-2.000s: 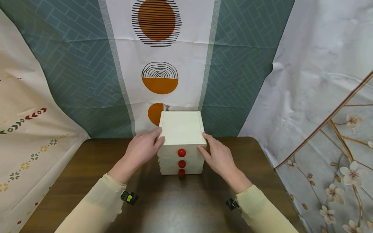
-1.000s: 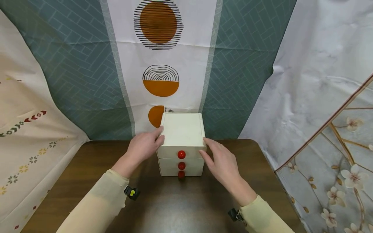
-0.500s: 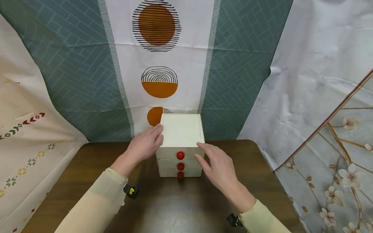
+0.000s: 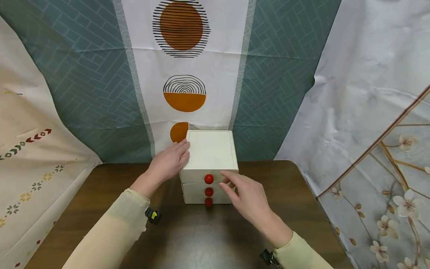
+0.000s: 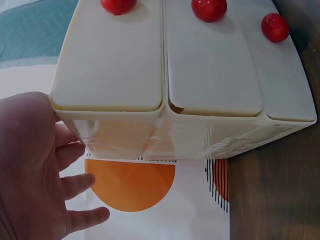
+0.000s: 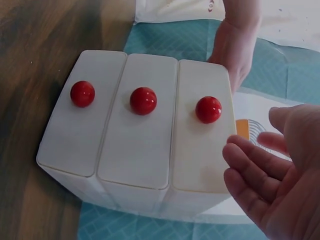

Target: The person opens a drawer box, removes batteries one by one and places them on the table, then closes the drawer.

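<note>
A small white drawer cabinet (image 4: 211, 149) stands on the table, its three drawers stacked and pushed in. Each drawer front carries a round red knob; the top knob (image 4: 209, 179) is nearest the right hand. My left hand (image 4: 168, 160) rests on the cabinet's upper left edge, and the left wrist view shows its fingers (image 5: 77, 186) extended along that side. The right hand (image 4: 250, 194) is in front of the top drawer, right of its knob, with fingers slightly bent and holding nothing. In the right wrist view, its fingertips (image 6: 232, 150) are close to the top drawer's edge (image 6: 205, 150).
The dark wooden table (image 4: 201, 239) extends in front of the cabinet and to both sides. Right behind it hangs a patterned teal and white cloth (image 4: 221, 93). Pale cloths flank the table, one on the left (image 4: 33, 179) and a flowered one on the right (image 4: 369, 149).
The right hand has let go of the cabinet's right edge and moved left and down toward the top knob. My left hand has slid slightly farther back along the left edge. The cabinet has stayed put.
</note>
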The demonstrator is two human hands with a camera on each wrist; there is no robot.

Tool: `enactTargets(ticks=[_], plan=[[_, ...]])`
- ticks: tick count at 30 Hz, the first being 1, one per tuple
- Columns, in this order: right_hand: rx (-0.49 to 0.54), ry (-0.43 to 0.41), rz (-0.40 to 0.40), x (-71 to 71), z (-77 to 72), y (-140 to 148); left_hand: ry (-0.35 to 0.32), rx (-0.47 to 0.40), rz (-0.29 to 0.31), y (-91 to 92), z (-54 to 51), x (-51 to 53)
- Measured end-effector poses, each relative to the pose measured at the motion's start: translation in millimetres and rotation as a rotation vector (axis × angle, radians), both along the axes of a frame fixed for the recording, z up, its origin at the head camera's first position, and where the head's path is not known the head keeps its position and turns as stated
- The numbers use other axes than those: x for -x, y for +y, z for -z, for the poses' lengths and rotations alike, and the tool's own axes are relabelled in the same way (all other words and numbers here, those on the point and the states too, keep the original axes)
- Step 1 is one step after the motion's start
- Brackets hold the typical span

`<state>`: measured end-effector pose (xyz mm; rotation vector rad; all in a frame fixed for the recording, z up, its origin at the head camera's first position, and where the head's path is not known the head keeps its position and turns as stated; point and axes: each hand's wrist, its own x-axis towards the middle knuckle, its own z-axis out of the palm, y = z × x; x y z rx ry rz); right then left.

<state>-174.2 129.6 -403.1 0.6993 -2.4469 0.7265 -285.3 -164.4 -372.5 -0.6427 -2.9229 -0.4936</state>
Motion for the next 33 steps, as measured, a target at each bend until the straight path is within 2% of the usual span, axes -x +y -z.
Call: enactTargets(ticks=[6, 23, 33], plan=[[-0.004, -0.077, -0.024, 3.4, 5.0, -5.2, -0.038, -0.001, -0.01, 1.7, -1.6, -0.7], [0.094, -0.319, -0.096, 19.6, 16.5, -13.1, -0.036, 0.002, -0.026, 3.2, -4.1, -3.0], [0.167, -0.419, -0.124, 26.5, 23.0, -16.6, -0.03, -0.006, -0.031, 0.9, -2.4, -4.8]])
